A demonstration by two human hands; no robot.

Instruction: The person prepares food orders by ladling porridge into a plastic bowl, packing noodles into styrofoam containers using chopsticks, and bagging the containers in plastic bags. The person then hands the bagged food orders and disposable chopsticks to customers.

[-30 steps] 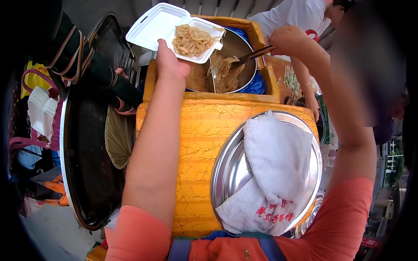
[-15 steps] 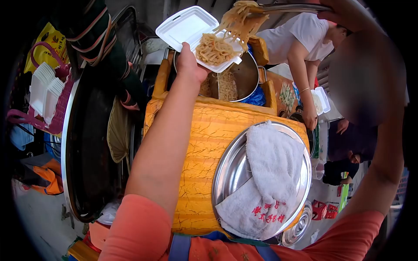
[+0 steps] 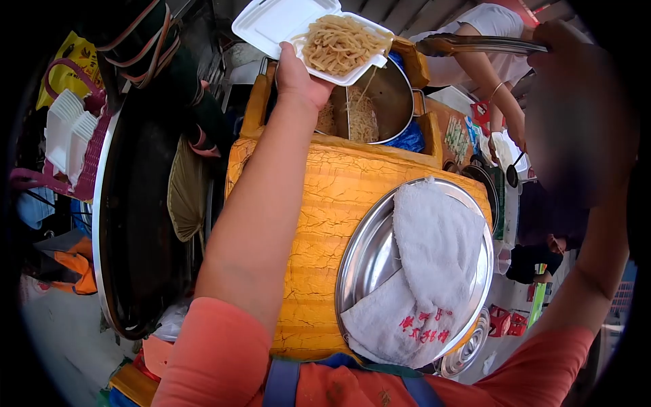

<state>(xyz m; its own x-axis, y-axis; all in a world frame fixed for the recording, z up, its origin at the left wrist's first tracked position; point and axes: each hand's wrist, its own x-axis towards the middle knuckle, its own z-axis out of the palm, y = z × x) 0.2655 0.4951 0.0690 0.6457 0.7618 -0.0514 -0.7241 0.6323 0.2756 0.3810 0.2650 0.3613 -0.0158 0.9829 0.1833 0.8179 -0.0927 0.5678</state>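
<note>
Left hand under a foam box of noodles, right hand gripping tongs

At the top centre of the frame, the left hand holds an open white foam clamshell box, its thumb at the near side and its palm below. The lid is folded back to the upper left; thick pale-brown noodles heap in the base, and a strand hangs from its right corner over the pot.

At the upper right, the right hand is closed around the handle end of metal tongs. They lie nearly level, tips pointing left, apart from the box and with no noodles hanging from them.

Below the box, a divided metal pot sits in an orange-yellow taped surround, with more noodles in the broth and blue plastic along its right side. In the centre, a cracked orange-yellow surface carries a round metal tray with a white towel bearing red characters.

On the left are a large dark round pan, a pleated leaf fan and nested foam boxes in a pink woven basket. At the upper right, a co-worker's hand is at another foam box.
</note>
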